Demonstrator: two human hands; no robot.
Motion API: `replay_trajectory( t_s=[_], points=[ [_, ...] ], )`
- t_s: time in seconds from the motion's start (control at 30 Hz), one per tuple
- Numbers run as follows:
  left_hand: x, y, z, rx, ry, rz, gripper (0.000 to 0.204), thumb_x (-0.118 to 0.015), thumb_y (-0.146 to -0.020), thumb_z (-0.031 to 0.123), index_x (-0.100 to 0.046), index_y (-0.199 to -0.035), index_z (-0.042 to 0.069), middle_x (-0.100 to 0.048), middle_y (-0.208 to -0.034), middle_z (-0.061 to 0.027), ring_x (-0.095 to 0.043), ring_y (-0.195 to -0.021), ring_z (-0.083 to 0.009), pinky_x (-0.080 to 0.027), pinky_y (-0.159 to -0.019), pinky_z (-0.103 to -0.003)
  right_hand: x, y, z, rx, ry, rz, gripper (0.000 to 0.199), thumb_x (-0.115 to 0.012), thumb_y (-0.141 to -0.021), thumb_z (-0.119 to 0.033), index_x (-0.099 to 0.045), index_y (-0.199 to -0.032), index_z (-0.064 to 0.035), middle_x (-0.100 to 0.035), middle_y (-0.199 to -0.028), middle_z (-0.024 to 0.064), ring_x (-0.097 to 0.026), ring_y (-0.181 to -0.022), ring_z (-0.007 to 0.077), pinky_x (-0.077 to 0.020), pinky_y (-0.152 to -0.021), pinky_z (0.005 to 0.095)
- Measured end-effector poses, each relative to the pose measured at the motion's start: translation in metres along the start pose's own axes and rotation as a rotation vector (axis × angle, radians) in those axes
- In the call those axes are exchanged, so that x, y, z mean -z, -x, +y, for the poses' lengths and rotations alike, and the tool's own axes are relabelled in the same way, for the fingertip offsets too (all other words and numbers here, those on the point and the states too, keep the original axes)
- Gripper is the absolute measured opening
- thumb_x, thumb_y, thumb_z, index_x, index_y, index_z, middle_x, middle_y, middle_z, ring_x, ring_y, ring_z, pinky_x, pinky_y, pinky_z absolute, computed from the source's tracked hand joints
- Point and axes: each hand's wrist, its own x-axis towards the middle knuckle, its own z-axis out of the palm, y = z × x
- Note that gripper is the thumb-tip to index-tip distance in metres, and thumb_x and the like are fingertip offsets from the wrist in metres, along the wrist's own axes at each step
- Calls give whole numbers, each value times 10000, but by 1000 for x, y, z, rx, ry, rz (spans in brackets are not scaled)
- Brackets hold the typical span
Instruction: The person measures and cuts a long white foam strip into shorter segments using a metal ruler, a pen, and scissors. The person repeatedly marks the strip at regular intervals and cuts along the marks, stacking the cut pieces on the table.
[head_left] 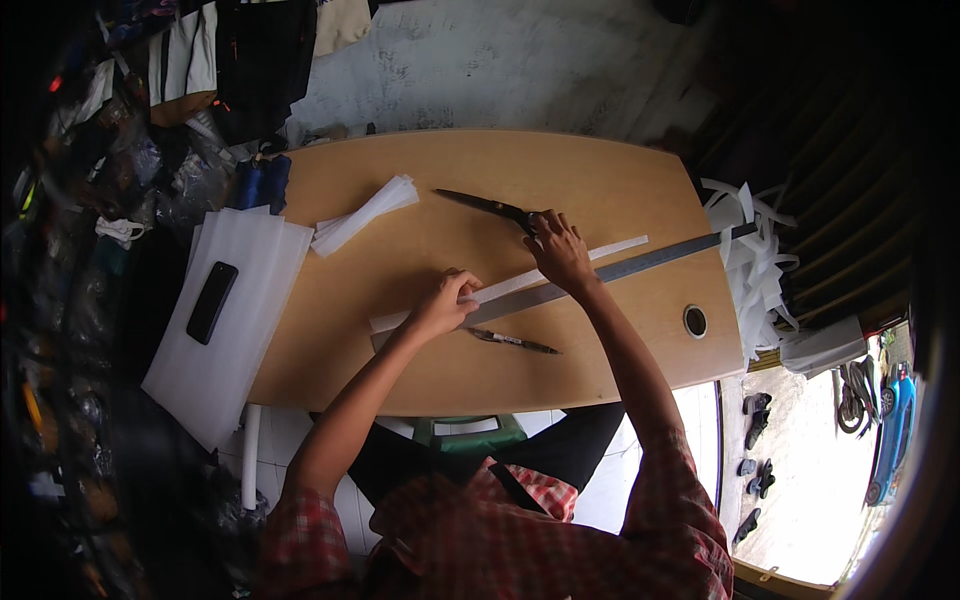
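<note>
Head view: my left hand [442, 303] presses flat on the white strip [505, 286] so it stays against the metal ruler [640, 264]. My right hand [560, 250] reaches to the scissors [490, 206], fingers curling at the handles; whether they grip them I cannot tell. A pen [512, 341] lies nearby.

L hand [442, 300] presses white strip [500, 288] on long metal ruler [640, 265]; R hand [560, 250] reaches scissors [490, 207]. Pen [512, 342] near L hand, phone [211, 301] on white sheets [250, 250], wooden table [620, 180].

Daylight glares at lower right — edges dark, bent by fisheye — centre sharp.
</note>
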Motion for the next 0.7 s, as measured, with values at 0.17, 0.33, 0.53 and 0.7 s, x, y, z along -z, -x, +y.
replay_trajectory(
  t_s=[0.17, 0.33, 0.53, 0.7],
  points=[
    [-4, -1, -5, -100, -140, 52, 184, -725, -909, 155, -675, -989, -3, -661, -976, -141, -670, -951, -270, -517, -842, -386, -29, -36, 24, -59, -8, -293, 279, -688, -874, -148, -619, -1105, -8, -649, -1198, 189, -626, -1163, 373, -533, -927, 488],
    [4, 3, 1, 25, 57, 43, 163, -676, -972, 178, -649, -1025, 27, -713, -828, -95, -690, -752, -254, -534, -712, -374, -16, -64, 49, -194, -270, -542, 337, -785, -753, -136, -664, -1053, -41, -711, -1032, 146, -673, -1083, 346, -546, -908, 408],
    [33, 12, 18, 188, 57, -39, 185, -623, -1015, 189, -641, -1022, 6, -685, -705, -69, -649, -661, -141, -500, -643, -318, -9, -71, 29, -67, -10, -566, 409, -811, -647, -108, -702, -1038, -59, -708, -1084, 157, -677, -1096, 335, -555, -896, 426],
    [38, 14, 29, 143, 52, -77, 216, -616, -1030, 179, -653, -956, -20, -634, -701, -31, -585, -683, -88, -475, -652, -283, 13, -97, 41, -165, -149, -675, 257, -670, -845, -198, -712, -955, 30, -732, -930, 244, -736, -873, 345, -552, -702, 448]
  ],
)
